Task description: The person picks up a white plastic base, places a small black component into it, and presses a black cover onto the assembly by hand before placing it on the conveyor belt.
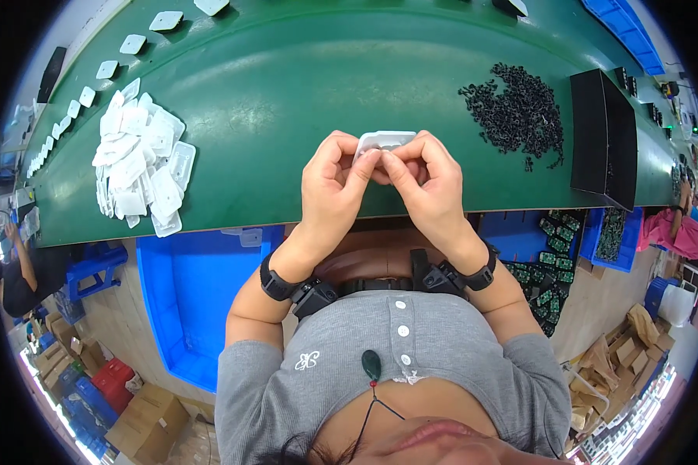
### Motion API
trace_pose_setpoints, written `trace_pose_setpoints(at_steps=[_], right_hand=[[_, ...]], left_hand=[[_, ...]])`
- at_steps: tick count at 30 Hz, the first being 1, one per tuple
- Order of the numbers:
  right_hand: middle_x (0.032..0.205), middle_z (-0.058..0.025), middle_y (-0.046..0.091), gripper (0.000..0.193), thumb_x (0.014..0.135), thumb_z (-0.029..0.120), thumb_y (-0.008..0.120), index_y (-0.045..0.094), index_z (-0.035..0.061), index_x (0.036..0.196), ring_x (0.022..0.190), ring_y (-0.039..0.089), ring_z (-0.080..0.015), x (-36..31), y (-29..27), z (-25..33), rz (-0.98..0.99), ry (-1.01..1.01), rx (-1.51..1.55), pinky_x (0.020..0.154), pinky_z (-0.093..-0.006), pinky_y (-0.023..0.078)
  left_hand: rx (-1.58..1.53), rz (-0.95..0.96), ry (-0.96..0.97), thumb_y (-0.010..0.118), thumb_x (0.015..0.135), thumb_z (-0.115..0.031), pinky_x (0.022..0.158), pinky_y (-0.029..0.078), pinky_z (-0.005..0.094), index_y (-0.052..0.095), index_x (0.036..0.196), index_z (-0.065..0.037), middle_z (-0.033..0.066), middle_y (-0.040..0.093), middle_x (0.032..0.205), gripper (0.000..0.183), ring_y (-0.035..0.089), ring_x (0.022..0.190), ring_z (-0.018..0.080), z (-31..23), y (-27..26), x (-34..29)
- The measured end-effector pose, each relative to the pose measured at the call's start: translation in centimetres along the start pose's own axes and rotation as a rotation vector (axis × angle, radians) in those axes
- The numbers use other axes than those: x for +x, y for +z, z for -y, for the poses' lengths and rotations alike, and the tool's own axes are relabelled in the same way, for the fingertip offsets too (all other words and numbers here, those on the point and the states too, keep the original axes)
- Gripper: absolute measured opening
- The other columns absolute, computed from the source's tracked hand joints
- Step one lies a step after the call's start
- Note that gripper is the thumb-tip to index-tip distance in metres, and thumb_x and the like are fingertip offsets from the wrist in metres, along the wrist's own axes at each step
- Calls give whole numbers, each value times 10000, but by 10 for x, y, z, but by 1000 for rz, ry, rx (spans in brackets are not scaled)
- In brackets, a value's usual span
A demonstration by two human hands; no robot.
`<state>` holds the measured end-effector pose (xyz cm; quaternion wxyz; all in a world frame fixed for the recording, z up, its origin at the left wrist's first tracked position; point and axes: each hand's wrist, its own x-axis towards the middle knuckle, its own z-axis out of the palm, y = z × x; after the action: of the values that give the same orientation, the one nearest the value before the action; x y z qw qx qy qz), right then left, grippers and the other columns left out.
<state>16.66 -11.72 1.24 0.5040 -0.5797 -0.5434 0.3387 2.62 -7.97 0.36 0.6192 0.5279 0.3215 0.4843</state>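
Both my hands meet above the near edge of the green table [279, 147]. Between them is a white plastic cover [386, 139], a shallow shell with rounded corners. My left hand [335, 178] pinches its left side, and my right hand [426, 174] grips its right side. The two thumbs come together at its near edge and hide part of it. Off to the left lies a heap of similar white covers [136, 159]. Small black parts [516, 112] are spread in a pile on the right; their exact kind is too small to tell.
A black open box [593, 132] stands right of the black parts. White pieces [133, 44] line the far left edge. Below the table are a blue bin [182, 302], green circuit boards [554, 271] and another blue bin [624, 236]. Other people sit at both far sides.
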Motion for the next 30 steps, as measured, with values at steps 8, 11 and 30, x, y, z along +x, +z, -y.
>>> trace_pose_setpoints(at_steps=[8,11,30], right_hand=[[976,-33,538,299,751,161,745,606,66,998,835,497,-134,5,-15,2,-55,-210,-260,689,-259,368],[888,-19,545,260,772,131,723,567,53,965,799,501,-113,4,-15,5,10,-13,-55,682,-242,386],[764,-1,460,260,972,249,542,505,18,860,671,424,-82,-98,-253,-84,-1485,40,-559,618,-238,386]], left_hand=[[-90,36,-127,547,938,-25,664,530,247,538,938,28,65,572,864,54,640,741,141,-13,-3,-1],[24,78,-90,556,925,-7,659,520,241,546,952,34,61,559,867,49,632,716,132,-10,-3,-1],[625,73,-178,493,984,-121,480,371,196,520,1053,-8,30,564,750,135,477,533,61,1,-64,74]])
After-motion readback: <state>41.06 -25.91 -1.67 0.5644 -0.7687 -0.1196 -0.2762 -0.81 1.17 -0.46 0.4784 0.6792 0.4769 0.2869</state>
